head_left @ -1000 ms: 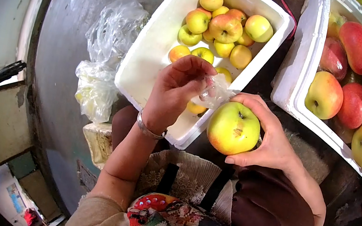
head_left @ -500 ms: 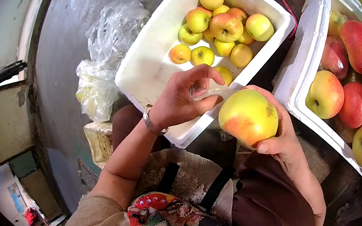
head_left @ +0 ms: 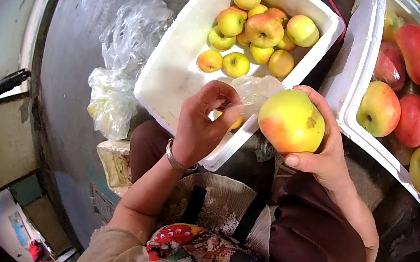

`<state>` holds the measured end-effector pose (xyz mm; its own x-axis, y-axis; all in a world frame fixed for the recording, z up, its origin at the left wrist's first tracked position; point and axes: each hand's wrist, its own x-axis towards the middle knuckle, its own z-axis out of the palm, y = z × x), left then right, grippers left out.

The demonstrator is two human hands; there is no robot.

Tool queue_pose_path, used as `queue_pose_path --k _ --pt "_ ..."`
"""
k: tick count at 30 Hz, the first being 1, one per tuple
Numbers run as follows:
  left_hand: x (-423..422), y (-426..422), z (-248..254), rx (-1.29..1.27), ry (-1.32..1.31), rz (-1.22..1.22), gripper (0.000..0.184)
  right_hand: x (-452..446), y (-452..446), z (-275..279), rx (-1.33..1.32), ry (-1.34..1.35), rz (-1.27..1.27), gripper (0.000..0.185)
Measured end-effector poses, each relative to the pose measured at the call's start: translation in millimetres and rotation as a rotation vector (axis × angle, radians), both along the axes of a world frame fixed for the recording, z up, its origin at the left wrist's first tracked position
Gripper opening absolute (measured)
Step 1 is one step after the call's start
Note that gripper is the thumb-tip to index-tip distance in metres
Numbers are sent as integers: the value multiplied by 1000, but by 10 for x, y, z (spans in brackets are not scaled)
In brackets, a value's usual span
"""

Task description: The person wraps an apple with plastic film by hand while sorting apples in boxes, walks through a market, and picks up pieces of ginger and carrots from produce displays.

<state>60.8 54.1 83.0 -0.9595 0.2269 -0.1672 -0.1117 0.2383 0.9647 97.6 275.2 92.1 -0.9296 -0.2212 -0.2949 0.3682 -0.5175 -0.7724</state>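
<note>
Just off the near right corner of the white foam box (head_left: pixel 171 82), a yellow-green apple (head_left: pixel 291 122) with a red blush and a brown mark sits clamped in the right hand (head_left: pixel 325 146). The left hand (head_left: pixel 205 122), above the near end of the box, has thumb and fingers curled together on a clear film (head_left: pixel 258 92) that stretches toward the apple. Smaller apples (head_left: pixel 264 30) cluster inside the box; crumpled plastic bags (head_left: pixel 129 32) lie left of it, and a second foam box (head_left: pixel 337 86) full of fruit stands to its right.
</note>
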Motion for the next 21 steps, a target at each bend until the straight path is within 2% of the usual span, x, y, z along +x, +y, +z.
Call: queue_pose_path --k 1,3,5,7,10,17,19,21 --pt "22 37 39 -1 2 3 14 4 -7 -45 -1 2 3 92" --pt "36 94 142 249 -190 35 13 9 -17 -180 237 166 47 93" --pt "42 70 93 275 -192 9 11 -8 -26 -180 324 242 47 91" --pt "36 71 59 389 -231 67 11 -10 -11 -184 568 397 100 89" --pt "39 99 74 467 -282 33 12 -12 -20 -180 607 425 92 88" --pt "68 161 165 380 -330 49 13 -19 -34 -215 602 353 19 85" --pt "96 206 170 237 -205 118 16 -22 -51 -205 788 457 47 84" --pt "107 232 141 226 -156 127 14 -41 -80 -158 834 446 70 84"
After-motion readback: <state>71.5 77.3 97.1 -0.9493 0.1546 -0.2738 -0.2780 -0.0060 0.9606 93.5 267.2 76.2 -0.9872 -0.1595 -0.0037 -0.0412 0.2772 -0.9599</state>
